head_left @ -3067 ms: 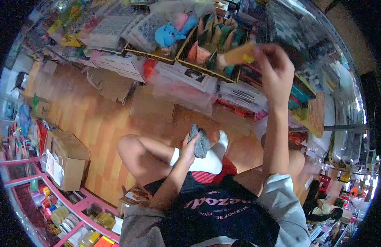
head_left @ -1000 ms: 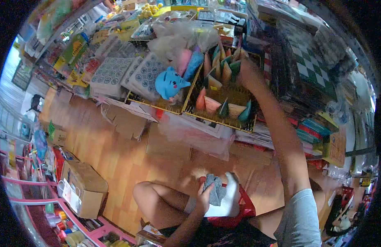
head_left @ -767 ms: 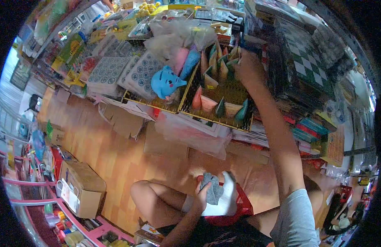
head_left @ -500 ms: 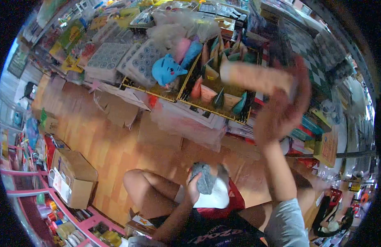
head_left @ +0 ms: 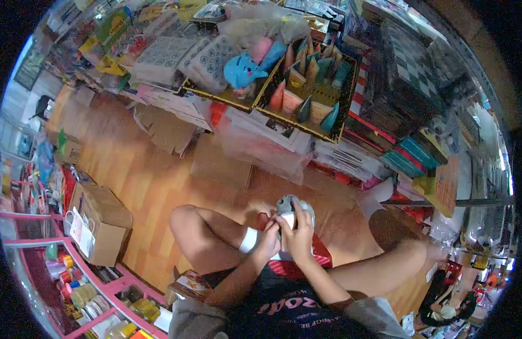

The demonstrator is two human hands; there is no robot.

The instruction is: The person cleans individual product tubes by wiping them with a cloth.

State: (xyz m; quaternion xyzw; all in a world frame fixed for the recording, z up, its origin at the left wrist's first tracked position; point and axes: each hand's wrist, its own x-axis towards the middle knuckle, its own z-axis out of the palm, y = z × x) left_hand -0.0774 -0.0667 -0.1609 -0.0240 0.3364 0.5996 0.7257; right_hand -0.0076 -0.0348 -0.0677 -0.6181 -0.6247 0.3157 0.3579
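Low over my lap, a small grey and white bundle (head_left: 287,203) sits between my hands. Its kind I cannot make out. My left hand (head_left: 266,242) is closed, its fingertips pinching at the near left side of the bundle. From the right, my right hand (head_left: 299,234) wraps its fingers over the bundle, with a white part showing under the thumb. The fingers of both hands meet there and hide some of it. A red and white striped thing (head_left: 323,257) lies beneath my hands.
Ahead stands a black and yellow tray (head_left: 343,116) with coloured cone-like packets. Beside it are a blue toy (head_left: 242,70) and egg-carton-like plastic packs (head_left: 213,59). A cardboard box (head_left: 111,231) and pink shelf (head_left: 111,294) are at left.
My right hand has come down from beside the tray to my lap and now meets my left hand at the bundle. The view has shifted slightly.
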